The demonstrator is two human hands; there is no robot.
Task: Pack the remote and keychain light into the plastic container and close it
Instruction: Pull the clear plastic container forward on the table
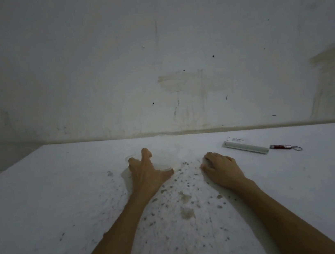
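Observation:
A clear plastic container (184, 156) is barely visible on the white table (64, 195), showing only as a faint glassy shape and rim between my hands. My left hand (147, 170) grips its left side with fingers spread over the rim. My right hand (222, 168) presses on its right side with fingers curled. A slim white remote (246, 148) lies to the right of my right hand, clear of it. Just right of the remote lies the red keychain light (280, 147), with its metal ring pointing right.
Dark specks and stains cover the table's middle and near part. A small white piece with print (237, 139) lies just behind the remote. A stained white wall (153, 64) rises right behind the table's far edge. The table's left edge slants away at the far left.

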